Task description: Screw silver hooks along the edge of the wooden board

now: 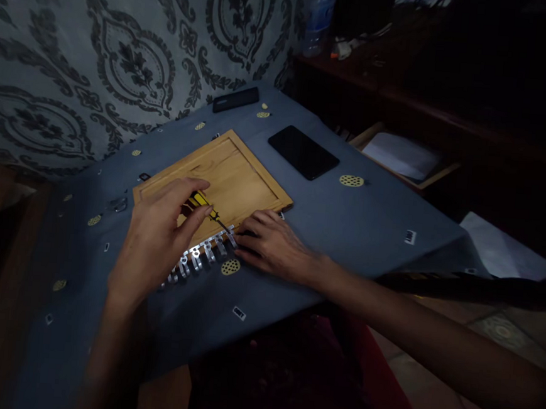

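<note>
My left hand (pixel 160 230) grips a small screwdriver (pixel 205 204) with a yellow and black handle, slanting down to the right. Its tip meets the right part of a row of shiny metal hooks (pixel 196 259) along the near edge of a framed wooden board (pixel 228 169). At the right end of that row, my right hand (pixel 274 245) has its fingers curled in against the last hook, pressing it by the board's edge. Those fingertips partly hide the hook and any screw there.
Beyond the board, a black phone (pixel 304 152) lies on the blue-grey tablecloth (pixel 299 238). A dark case-like object (pixel 236 99) rests by the patterned wall. An open drawer (pixel 402 155) with papers is on the right. Behind stands a plastic bottle (pixel 319 22).
</note>
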`<action>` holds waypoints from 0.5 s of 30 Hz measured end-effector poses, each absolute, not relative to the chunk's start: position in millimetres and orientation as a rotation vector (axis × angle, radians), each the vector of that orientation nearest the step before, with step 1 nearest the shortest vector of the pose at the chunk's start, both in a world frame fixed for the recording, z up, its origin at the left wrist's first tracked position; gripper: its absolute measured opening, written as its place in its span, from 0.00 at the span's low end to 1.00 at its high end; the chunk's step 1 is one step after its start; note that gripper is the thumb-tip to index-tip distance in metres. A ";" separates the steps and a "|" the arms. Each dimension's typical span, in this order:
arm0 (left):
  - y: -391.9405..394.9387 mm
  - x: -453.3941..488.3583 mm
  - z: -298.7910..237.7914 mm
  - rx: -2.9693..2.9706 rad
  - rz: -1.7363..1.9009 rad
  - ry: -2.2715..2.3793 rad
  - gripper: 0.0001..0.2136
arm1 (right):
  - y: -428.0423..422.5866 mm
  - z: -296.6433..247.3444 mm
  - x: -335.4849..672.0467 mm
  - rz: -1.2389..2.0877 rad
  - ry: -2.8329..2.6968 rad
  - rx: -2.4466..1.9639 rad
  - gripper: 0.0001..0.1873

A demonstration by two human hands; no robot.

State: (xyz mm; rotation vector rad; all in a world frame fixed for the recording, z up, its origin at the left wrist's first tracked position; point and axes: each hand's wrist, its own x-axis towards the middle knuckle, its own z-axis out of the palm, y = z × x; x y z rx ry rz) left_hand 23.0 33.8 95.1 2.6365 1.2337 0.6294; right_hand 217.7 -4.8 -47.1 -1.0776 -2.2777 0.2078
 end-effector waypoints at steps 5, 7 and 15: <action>33.7 24.7 94.7 2.679 0.595 1.267 0.12 | -4.6 -45.5 217.2 0.195 -2.276 -1.079 0.13; 33.4 25.1 94.7 2.698 0.611 1.258 0.11 | -4.4 -45.7 216.9 0.189 -2.277 -1.087 0.13; 32.4 25.3 97.4 2.663 0.664 1.193 0.08 | -4.5 -46.3 217.3 0.154 -2.280 -1.066 0.13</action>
